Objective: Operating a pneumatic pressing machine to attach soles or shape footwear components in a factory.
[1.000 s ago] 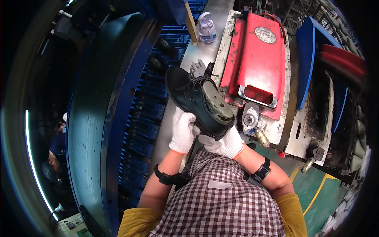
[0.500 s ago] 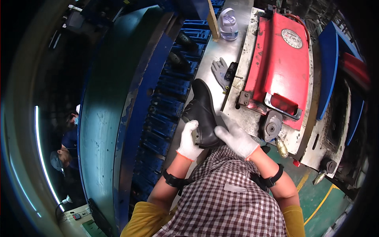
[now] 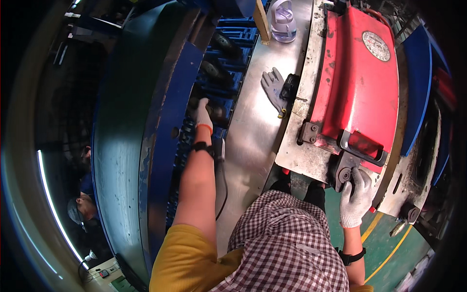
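Brushed silver metal forms the long worktop point(image 3: 253, 124) running away before us, and green floor point(image 3: 391, 241) with yellow lines shows at the lower right. Along the worktop's left side we see a blue slatted metal rack point(image 3: 243, 33), in which several dark rounded shoes sit in a row.

Our left hand point(image 3: 202, 113), in a white knit glove with an orange cuff edge, reaches into that rack, right at the nearest dark shoe point(image 3: 215, 114); its fingers are partly lost in shadow, so we cannot tell whether they grasp it.

Our right hand point(image 3: 357, 197), gloved in white, is curled around the lower end of a dark grey metal latch with a round boss point(image 3: 345, 173), at the front of a glossy red machine cover point(image 3: 365, 92).

Between rack and machine, a grey fabric work glove point(image 3: 275, 90) lies palm-flat on the worktop, just beside a small black object point(image 3: 290, 86). Farther off stands a clear lilac plastic bottle point(image 3: 283, 22), near an upright wooden slat point(image 3: 261, 22).
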The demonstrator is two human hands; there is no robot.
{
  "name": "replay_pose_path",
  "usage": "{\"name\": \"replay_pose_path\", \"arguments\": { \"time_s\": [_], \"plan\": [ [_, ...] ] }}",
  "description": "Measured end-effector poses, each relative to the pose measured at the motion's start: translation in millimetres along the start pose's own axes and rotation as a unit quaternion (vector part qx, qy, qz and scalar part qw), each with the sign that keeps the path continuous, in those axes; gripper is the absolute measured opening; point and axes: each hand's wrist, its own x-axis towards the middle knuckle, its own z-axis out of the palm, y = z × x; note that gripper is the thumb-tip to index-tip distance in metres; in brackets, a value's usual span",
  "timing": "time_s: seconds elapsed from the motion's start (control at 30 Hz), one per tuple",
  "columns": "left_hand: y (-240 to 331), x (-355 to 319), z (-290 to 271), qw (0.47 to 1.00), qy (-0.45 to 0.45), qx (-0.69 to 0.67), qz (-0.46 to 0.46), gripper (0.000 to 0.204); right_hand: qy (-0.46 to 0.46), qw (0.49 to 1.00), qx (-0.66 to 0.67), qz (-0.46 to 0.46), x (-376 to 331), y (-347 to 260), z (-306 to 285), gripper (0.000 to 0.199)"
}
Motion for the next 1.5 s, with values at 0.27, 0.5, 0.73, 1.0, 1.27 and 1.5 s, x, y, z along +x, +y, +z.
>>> {"name": "replay_pose_path", "arguments": {
  "time_s": [0.27,0.5,0.73,1.0,1.27,1.5],
  "plan": [
    [-16.2,-17.6,20.5,0.957,-0.036,0.281,0.053,0.094,-0.020,0.999,-0.031,-0.009,0.9,1.9,3.6,0.044],
    [-58.2,-135.6,-66.9,0.875,0.044,0.455,0.158,0.081,-0.014,1.000,-0.010,-0.004,-5.0,11.1,10.4,0.045],
    [-93.8,-131.3,-248.0,0.890,0.384,0.226,-0.091,0.088,-0.011,1.000,-0.012,-0.019,-3.9,16.4,12.8,0.041],
    [-143.6,-52.7,-332.0,0.975,0.166,-0.005,-0.148,0.083,-0.017,0.999,-0.032,-0.026,-4.3,15.7,11.7,0.040],
    [-144.5,-33.3,-329.3,0.948,0.214,-0.144,-0.187,0.081,-0.009,1.000,-0.007,-0.012,-6.4,11.8,16.7,0.039],
    [-155.4,-69.4,-352.0,0.947,0.235,-0.119,-0.186,0.075,-0.019,0.999,-0.033,-0.023,-10.5,27.7,16.6,0.039]
  ]
}}
